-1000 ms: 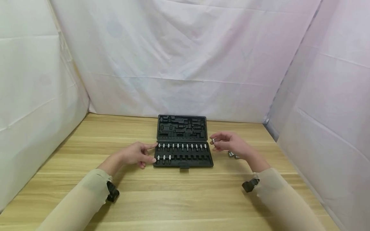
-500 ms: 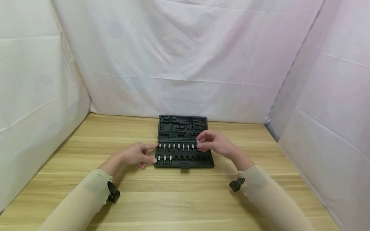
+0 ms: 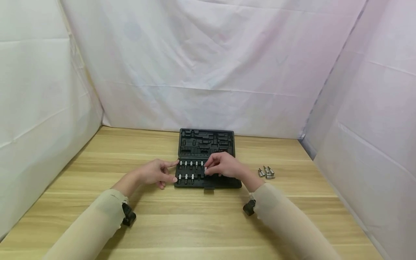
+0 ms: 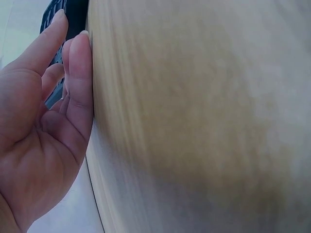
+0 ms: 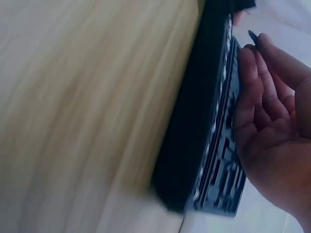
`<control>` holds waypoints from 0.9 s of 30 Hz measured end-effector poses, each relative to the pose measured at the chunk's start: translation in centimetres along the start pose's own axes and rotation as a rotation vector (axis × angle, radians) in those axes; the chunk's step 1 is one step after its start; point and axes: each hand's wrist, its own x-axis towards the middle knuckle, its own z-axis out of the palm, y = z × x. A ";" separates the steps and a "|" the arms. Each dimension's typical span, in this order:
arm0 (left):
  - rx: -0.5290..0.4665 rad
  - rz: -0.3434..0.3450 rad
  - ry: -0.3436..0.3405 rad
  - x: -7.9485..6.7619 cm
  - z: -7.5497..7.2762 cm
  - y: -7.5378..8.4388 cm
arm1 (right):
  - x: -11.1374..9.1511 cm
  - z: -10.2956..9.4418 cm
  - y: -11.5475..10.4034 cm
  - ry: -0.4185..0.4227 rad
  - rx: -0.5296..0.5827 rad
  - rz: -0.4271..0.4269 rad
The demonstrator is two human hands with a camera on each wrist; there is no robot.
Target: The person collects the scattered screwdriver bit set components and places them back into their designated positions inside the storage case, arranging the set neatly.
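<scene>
A black plastic socket case (image 3: 224, 183) lies open on the table, its moulded lid (image 3: 206, 142) folded back. Silver bit sockets stand in two rows; the upper row (image 3: 191, 164) is partly hidden by my right hand, and the lower row (image 3: 186, 177) has three at the left. My left hand (image 3: 152, 174) touches the case's left edge with thumb and index finger extended. Over the middle of the case, my right hand (image 3: 224, 166) pinches a bit socket (image 3: 205, 169) between thumb and fingertips. Its dark tip (image 5: 253, 38) pokes out in the right wrist view.
Several loose bit sockets (image 3: 266, 172) lie on the wooden table (image 3: 195, 227) to the right of the case. White cloth (image 3: 208, 72) hangs at the back and both sides. A black camera is strapped to each wrist.
My right hand has moved left with the bit socket, from beside the case to over its middle. The loose sockets at right now show fully. My left hand has stayed put.
</scene>
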 end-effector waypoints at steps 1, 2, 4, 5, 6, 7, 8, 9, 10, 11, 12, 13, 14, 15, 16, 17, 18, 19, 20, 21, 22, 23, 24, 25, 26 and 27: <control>-0.001 -0.002 0.002 0.0 0.0 -0.1 | 0.3 0.3 -0.2 -0.005 -0.015 0.000; -0.002 -0.004 0.003 0.0 0.0 -0.1 | 0.5 0.7 -0.4 -0.010 -0.025 0.001; 0.000 -0.006 0.006 0.0 0.1 -0.3 | 0.9 1.3 -0.7 -0.015 -0.037 0.001; 0.000 -0.007 0.008 0.0 0.1 -0.3 | 1.1 1.6 -0.7 -0.015 -0.044 0.001; -0.002 -0.009 0.011 0.0 0.2 -0.3 | 1.3 1.8 -0.7 -0.015 -0.050 0.003; -0.002 -0.009 0.012 0.0 0.2 -0.4 | 1.5 2.0 -0.7 -0.017 -0.056 0.008; -0.001 -0.009 0.011 0.0 0.2 -0.4 | 1.6 2.2 -0.7 -0.018 -0.063 0.014; -0.001 -0.008 0.010 0.0 0.2 -0.3 | 1.8 2.3 -0.6 -0.018 -0.071 0.020; -0.003 -0.008 0.009 0.0 0.2 -0.3 | 1.9 2.4 -0.6 -0.018 -0.075 0.027; -0.004 -0.008 0.010 0.0 0.2 -0.2 | 1.9 2.5 -0.5 -0.021 -0.075 0.035; -0.004 -0.006 0.010 0.0 0.2 -0.2 | 2.0 2.5 -0.5 -0.023 -0.074 0.043; -0.003 -0.004 0.011 0.0 0.2 -0.1 | 2.0 2.4 -0.4 -0.024 -0.072 0.046; -0.002 -0.004 0.012 -0.1 0.1 0.0 | 2.1 2.4 -0.4 -0.025 -0.069 0.048; 0.000 -0.004 0.014 -0.1 0.1 0.1 | 2.1 2.3 -0.3 -0.030 -0.066 0.048; 0.002 -0.005 0.016 -0.1 0.1 0.1 | 2.1 2.3 -0.3 -0.038 -0.066 0.048; 0.005 -0.008 0.018 -0.1 0.0 0.2 | 2.1 2.2 -0.4 -0.045 -0.067 0.046; 0.008 -0.010 0.020 -0.1 0.0 0.2 | 2.0 2.2 -0.4 -0.053 -0.069 0.043; 0.010 -0.014 0.022 -0.1 0.0 0.2 | 2.0 2.2 -0.4 -0.062 -0.071 0.040; 0.012 -0.015 0.020 0.0 0.0 0.2 | 2.0 2.1 -0.4 -0.071 -0.075 0.038; 0.013 -0.014 0.020 0.0 0.0 0.2 | 1.9 2.1 -0.4 -0.078 -0.078 0.033; 0.012 -0.013 0.019 0.0 0.0 0.2 | 1.9 2.1 -0.4 -0.082 -0.081 0.029; 0.011 -0.013 0.019 0.0 0.0 0.2 | 1.9 2.1 -0.3 -0.083 -0.081 0.026; 0.009 -0.010 0.018 0.0 0.0 0.2 | 1.9 2.1 -0.2 -0.083 -0.082 0.023; 0.007 -0.007 0.016 0.0 0.0 0.2 | 1.9 2.1 -0.2 -0.083 -0.082 0.021; 0.005 -0.002 0.014 0.0 0.1 0.2 | 1.9 2.1 -0.2 -0.082 -0.082 0.019; 0.003 -0.001 0.015 0.0 0.1 0.2 | 2.0 2.1 -0.2 -0.080 -0.083 0.018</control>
